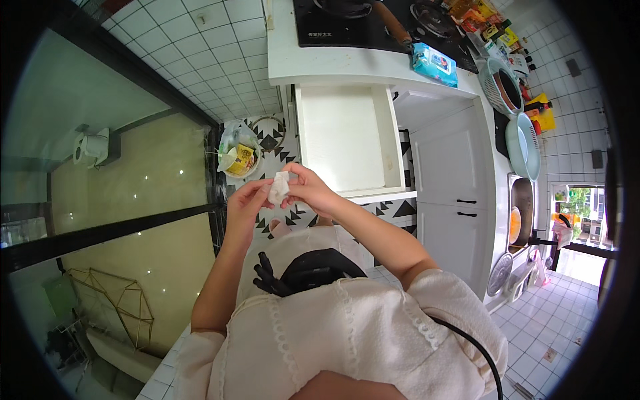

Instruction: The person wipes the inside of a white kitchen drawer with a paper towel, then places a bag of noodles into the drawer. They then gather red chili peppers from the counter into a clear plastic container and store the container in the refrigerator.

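A crumpled white wipe (278, 188) is held between both hands in front of my body. My left hand (248, 196) pinches its left side, while the fingers of my right hand (306, 187) grip it from the right. Just beyond my right hand, a white drawer (345, 140) is pulled out from under the counter, with nothing lying on its bottom. To the left of the drawer, on the floor, stands a bin (240, 155) lined with a plastic bag, holding yellow packaging.
A blue wipes pack (435, 65) lies at the counter's edge beside the black gas hob (340, 30). A pan handle (392, 24) sticks out over the hob. Plastic baskets (522, 145) and a sink (521, 215) are on the right. A glass door (130, 230) runs along the left.
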The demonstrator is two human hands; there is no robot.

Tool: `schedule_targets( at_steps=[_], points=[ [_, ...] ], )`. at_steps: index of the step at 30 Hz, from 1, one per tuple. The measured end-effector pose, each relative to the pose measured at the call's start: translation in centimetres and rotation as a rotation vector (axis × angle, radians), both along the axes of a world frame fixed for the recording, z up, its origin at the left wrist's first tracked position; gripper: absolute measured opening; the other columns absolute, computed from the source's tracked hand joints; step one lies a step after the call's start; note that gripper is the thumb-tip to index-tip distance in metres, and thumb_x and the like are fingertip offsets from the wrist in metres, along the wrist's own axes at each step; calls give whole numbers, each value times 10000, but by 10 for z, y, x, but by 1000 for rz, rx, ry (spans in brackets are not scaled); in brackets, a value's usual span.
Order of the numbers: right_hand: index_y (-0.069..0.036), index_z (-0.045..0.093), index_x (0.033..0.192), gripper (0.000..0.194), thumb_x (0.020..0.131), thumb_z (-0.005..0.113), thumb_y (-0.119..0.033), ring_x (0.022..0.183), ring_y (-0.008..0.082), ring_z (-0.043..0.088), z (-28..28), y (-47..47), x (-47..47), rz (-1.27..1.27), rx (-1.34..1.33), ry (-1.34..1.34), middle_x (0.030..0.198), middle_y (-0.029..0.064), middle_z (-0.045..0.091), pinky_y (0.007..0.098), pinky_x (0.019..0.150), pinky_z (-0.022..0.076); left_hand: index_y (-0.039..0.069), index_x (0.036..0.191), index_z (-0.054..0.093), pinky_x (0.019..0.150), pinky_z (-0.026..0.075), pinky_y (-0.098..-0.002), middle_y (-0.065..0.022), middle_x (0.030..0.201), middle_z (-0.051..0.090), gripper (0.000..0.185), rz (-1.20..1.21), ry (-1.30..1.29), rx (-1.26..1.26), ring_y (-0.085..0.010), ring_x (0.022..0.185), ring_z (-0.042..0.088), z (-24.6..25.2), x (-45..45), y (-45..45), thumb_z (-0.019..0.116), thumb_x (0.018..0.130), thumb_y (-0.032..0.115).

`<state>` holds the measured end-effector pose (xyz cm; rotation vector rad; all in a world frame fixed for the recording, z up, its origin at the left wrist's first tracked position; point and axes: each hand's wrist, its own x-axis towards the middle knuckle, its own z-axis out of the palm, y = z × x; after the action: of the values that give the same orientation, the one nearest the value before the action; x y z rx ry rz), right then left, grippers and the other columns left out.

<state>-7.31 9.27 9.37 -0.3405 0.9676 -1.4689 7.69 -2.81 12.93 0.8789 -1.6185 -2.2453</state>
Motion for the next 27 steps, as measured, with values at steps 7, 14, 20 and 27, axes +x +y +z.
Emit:
schedule_targets(
  at_steps=[7,14,20,27],
  points=[
    [-26,563,1128,224,904,574,-11,776,142,678,-16,-23,48,-250,110,337,863,79,681,272,707,555,-3,1118,596,713,510,-256,-26,860,570,266,159,-77,-459,-117,783,594,-34,11,17,649,861,-47],
    [37,588,1148,254,924,617,-79,939,189,668,-50,45,-2,-352,182,-263,1061,101,666,283,841,542,23,1335,440,865,464,-301,-74,1085,528,595,-87,-39,-580,-157,932,526,-56,-28,56,673,790,-41],
    [-57,613,1101,271,840,684,-78,691,166,621,-125,111,-116,-329,640,759,832,101,648,299,674,519,-33,1317,414,968,387,-446,-217,1249,459,517,41,-333,-869,-347,1119,476,-134,-65,70,611,855,92],
    [-71,637,1041,215,829,646,-36,783,333,607,-207,100,-244,-191,611,1525,840,149,562,402,684,510,-46,1221,506,914,465,-471,-245,1205,562,400,-131,-720,-809,-428,1078,555,-179,-89,101,538,947,243]
  ],
)
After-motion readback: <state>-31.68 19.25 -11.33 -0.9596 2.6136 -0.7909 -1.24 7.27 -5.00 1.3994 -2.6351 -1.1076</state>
